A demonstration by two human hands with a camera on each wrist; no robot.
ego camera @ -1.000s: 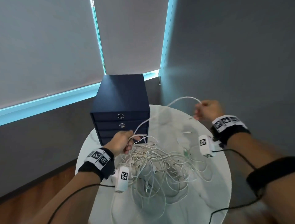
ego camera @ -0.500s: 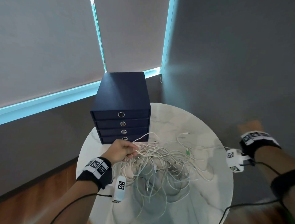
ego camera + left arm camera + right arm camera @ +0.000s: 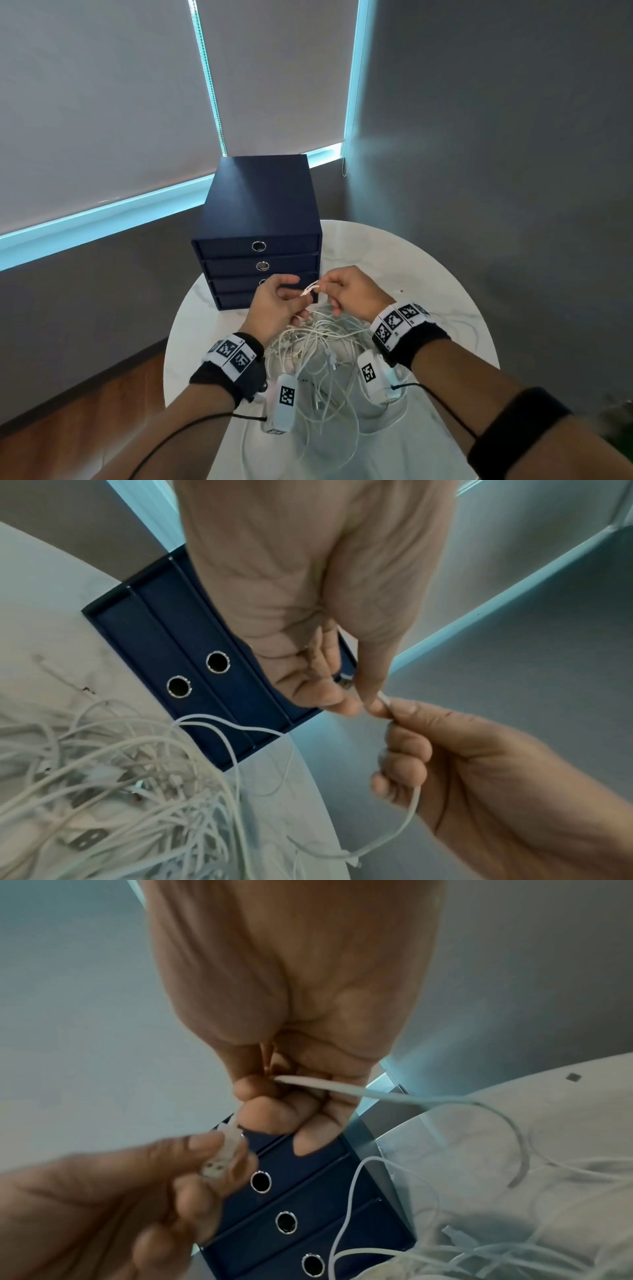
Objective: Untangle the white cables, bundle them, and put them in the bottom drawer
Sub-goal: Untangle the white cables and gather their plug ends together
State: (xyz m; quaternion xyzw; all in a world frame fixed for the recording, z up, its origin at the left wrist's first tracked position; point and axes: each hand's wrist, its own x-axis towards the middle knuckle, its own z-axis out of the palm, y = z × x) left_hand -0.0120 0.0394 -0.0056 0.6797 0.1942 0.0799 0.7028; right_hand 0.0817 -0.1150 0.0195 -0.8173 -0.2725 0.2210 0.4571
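Note:
A tangle of white cables [image 3: 318, 346] lies on the round white marble table [image 3: 428, 274]. In front of the dark blue drawer unit [image 3: 257, 212], both hands meet above the pile. My left hand [image 3: 301, 298] pinches the white connector [image 3: 222, 1150] at one cable's end between thumb and fingers. My right hand [image 3: 329, 291] grips the same cable [image 3: 318, 1086] just behind the plug, its fingers curled round it. From my right hand [image 3: 394, 723] the cable [image 3: 411, 818] loops down to the pile [image 3: 120, 777]. The bottom drawer [image 3: 236, 300] is closed, partly hidden by the left hand.
The drawer unit has several closed drawers with metal ring pulls [image 3: 258, 246]. It stands at the table's far left, against a grey wall under window blinds. Wooden floor [image 3: 85, 411] shows at the lower left. Black wires run from the wrist cameras along both forearms.
My right hand has swung in from the far right to the centre and taken hold of the cable beside my left hand. The left hand has risen slightly from the pile.

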